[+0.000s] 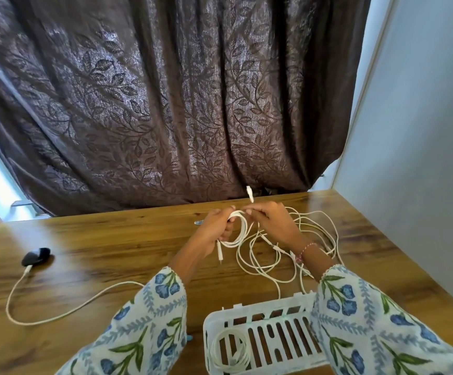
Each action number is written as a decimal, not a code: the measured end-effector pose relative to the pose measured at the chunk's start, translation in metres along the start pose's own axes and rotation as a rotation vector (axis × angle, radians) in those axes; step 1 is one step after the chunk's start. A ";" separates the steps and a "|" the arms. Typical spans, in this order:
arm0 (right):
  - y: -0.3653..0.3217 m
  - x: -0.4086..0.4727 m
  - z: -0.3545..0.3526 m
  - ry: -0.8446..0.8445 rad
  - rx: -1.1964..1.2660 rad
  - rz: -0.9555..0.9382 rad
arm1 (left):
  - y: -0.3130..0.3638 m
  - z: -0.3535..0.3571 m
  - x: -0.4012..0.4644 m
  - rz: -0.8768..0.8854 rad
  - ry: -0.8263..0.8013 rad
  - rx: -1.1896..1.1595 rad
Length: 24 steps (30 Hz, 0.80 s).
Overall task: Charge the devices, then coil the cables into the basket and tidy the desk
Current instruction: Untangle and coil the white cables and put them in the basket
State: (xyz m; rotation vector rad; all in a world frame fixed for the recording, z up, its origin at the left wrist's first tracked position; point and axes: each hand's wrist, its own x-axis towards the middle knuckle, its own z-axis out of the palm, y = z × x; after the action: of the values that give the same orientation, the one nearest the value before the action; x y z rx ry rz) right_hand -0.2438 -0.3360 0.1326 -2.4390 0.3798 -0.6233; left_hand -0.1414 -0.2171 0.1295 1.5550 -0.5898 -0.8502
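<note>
Currently both hands are up over the far middle of the tabletop (111, 253), working one white cable (240, 231). Left hand (215, 227) grips the wound coil, one plug dangling below it. Right hand (270, 221) pinches the free end, plug sticking up past the fingers. Loose cables (312, 239) sprawl just right of the hands. Basket (263, 339) sits near the front edge between the sleeves, one coiled cable (229, 353) inside. Black device (35, 256) lies far left, its own cable (57, 307) plugged in.
</note>
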 end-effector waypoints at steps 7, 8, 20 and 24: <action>-0.013 -0.008 0.017 0.029 -0.011 -0.031 | -0.001 0.003 0.004 -0.034 -0.018 -0.208; -0.012 -0.007 0.021 0.066 -0.079 -0.038 | -0.003 0.005 0.004 -0.033 -0.025 -0.226; -0.022 -0.010 0.027 0.077 0.776 0.206 | 0.007 0.000 0.010 -0.048 0.031 -0.270; -0.018 -0.009 0.024 0.385 0.317 -0.100 | 0.012 0.010 0.012 -0.059 0.020 -0.333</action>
State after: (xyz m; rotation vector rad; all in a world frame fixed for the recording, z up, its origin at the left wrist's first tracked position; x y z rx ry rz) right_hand -0.2365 -0.3067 0.1229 -2.0414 0.2849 -1.1127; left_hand -0.1410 -0.2339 0.1388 1.2807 -0.3673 -0.9248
